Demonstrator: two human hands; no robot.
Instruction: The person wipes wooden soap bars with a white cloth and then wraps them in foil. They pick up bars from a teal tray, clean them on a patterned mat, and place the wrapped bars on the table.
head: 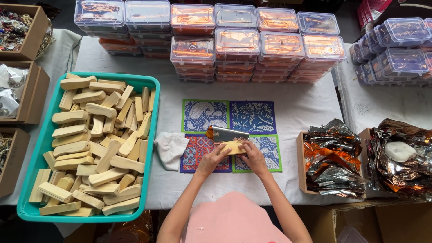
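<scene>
Wooden piece (pixel 233 147) partly hidden under fingers (pixel 246 145); wooden boxes (pixel 18 31) cut off at left edge.

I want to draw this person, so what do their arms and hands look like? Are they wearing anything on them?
Both arms are bare from the bottom of the picture up to the fingers: no sleeves and no gloves. The left hand and the right hand show no rings, watch or bracelets that can be made out. The fingers are slim. A pink garment covers the lap between the arms.
</scene>
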